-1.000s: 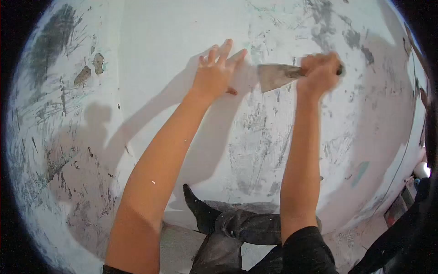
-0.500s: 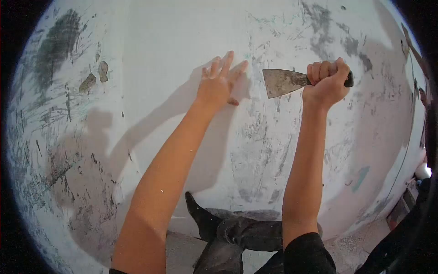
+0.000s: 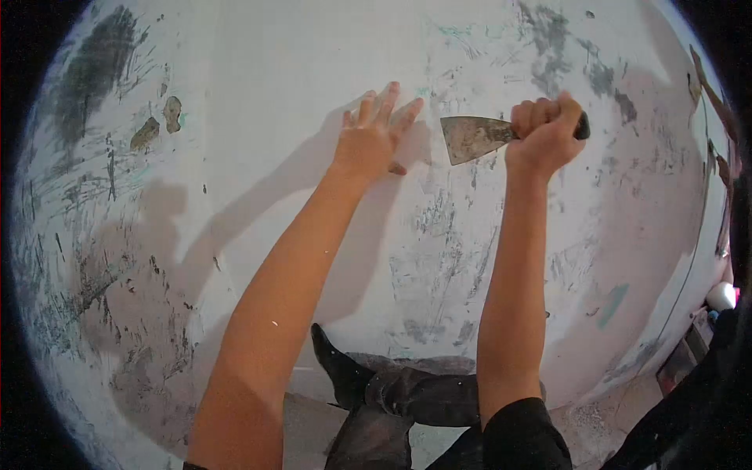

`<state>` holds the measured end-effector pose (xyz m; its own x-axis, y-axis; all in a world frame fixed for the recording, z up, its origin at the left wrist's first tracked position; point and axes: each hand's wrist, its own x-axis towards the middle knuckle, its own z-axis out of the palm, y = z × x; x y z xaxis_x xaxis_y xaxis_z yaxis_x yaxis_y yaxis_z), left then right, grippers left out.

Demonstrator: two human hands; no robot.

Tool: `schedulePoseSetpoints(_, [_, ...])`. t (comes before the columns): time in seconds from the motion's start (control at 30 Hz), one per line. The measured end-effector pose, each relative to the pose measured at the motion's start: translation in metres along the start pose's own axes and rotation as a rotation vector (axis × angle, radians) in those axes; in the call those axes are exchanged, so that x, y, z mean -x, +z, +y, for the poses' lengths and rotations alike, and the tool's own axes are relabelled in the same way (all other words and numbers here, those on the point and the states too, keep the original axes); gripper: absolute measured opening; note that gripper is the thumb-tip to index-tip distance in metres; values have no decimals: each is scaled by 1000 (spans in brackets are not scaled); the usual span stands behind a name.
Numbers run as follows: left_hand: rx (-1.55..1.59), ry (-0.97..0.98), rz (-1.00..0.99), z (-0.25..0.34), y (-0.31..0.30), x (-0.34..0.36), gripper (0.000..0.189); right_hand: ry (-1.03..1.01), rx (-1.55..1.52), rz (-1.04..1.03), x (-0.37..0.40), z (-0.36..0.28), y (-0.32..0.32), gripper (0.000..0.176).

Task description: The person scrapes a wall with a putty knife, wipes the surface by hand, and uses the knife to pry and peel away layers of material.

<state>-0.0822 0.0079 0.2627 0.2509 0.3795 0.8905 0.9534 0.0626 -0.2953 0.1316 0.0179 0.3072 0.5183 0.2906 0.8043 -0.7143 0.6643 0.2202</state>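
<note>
My left hand rests with fingers spread on a smooth white stretch of the wall. To its right, my right hand is wrapped round the dark handle of a putty knife. The wide, stained metal blade points left toward my left hand, with a gap between them. Whether the blade touches the wall I cannot tell. Dark scuffs and scrape marks cover the wall around and below the blade.
Two chipped patches and a large dark smudge mark the wall's left side. My bent leg and dark shoe are near the wall's foot. Some items lie on the floor at the lower right.
My right hand and the putty knife have moved slightly left, nearer my left hand. The whole view has shifted a little; my left hand stays spread on the wall.
</note>
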Motion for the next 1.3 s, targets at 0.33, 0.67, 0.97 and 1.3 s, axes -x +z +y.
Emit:
schedulePoseSetpoints(0.33, [-11, -4, -36, 1, -2, 0, 120, -1, -40, -64, 1, -3, -7, 44])
schedulePoseSetpoints(0.67, [-76, -10, -106, 0, 0, 0, 116, 3, 66, -58, 10, 7, 6, 44])
schedulePoseSetpoints(0.97, [-8, -119, -151, 17, -3, -1, 115, 161, 114, -204, 11, 7, 0, 47])
schedulePoseSetpoints(1.3, [-32, -131, -138, 28, -9, -9, 117, 37, 126, -268, 41, 7, -33, 48])
